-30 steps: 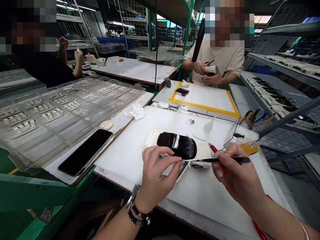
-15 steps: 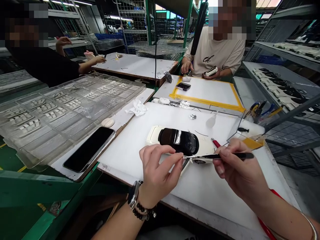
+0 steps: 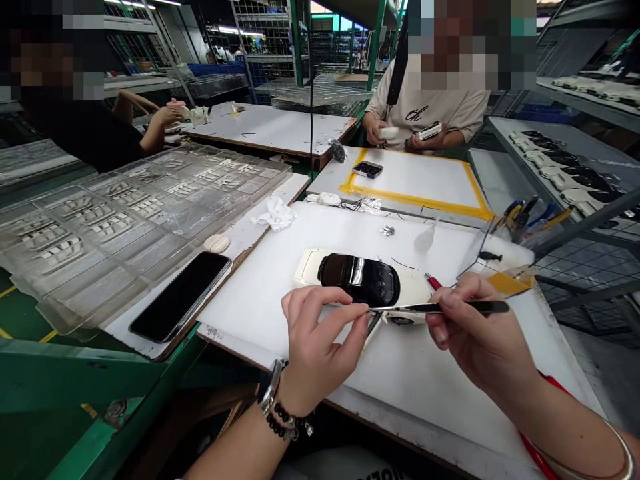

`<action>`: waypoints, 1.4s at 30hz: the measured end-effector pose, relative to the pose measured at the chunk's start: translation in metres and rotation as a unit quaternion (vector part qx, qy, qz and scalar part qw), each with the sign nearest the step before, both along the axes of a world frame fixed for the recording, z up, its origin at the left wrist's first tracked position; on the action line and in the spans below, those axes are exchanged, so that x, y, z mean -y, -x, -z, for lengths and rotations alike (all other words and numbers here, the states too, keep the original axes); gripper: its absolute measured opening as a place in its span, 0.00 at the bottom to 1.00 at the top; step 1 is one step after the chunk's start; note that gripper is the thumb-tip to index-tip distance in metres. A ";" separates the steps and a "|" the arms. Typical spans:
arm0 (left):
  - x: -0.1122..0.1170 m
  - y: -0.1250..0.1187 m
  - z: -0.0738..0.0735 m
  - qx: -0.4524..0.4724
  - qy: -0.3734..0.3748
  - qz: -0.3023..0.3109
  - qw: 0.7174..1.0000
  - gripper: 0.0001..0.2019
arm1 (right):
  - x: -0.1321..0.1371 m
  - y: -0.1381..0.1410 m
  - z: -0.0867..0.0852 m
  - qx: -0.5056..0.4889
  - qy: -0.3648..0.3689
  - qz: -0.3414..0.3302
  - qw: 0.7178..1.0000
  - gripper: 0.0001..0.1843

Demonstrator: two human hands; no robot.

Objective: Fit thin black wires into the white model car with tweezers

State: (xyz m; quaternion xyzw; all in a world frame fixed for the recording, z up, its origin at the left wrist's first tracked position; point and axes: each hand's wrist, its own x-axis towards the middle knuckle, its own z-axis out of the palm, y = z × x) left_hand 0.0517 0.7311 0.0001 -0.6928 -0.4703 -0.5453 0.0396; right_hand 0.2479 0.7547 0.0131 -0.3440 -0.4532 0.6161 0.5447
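Observation:
A white model car with a black roof lies on the white work board, its near door swung out toward me. In front of it my right hand pinches a pair of black tweezers, which point left. My left hand has thumb and forefinger pressed together at the tweezers' tip. Whatever sits between those fingertips is too small to make out. Just behind the right hand lies a red pen-like tool.
A phone and a clear compartment tray of white parts are on the left. Crumpled tissue lies at the board's back edge. Two co-workers sit beyond, one holding a small car body. Racks with car bodies stand right.
My hands and the model car hold nearly the same places. Across the table, the co-worker has lifted a white block from the taped board. The co-worker at left has drawn both hands back.

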 end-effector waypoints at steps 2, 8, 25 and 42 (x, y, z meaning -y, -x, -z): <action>0.000 0.000 0.000 0.010 0.007 0.005 1.000 0.07 | -0.001 -0.002 -0.002 0.004 -0.017 0.001 1.000 0.07; 0.002 -0.001 0.001 0.016 0.013 0.008 1.000 0.07 | -0.001 -0.006 -0.004 0.041 -0.137 -0.040 0.989 0.05; 0.003 0.001 0.003 0.016 0.045 0.006 0.999 0.08 | 0.002 -0.005 -0.003 0.051 -0.160 -0.039 0.985 0.05; 0.000 0.002 0.012 0.032 0.127 0.031 0.991 0.06 | 0.001 -0.006 -0.001 0.051 -0.164 -0.049 0.984 0.05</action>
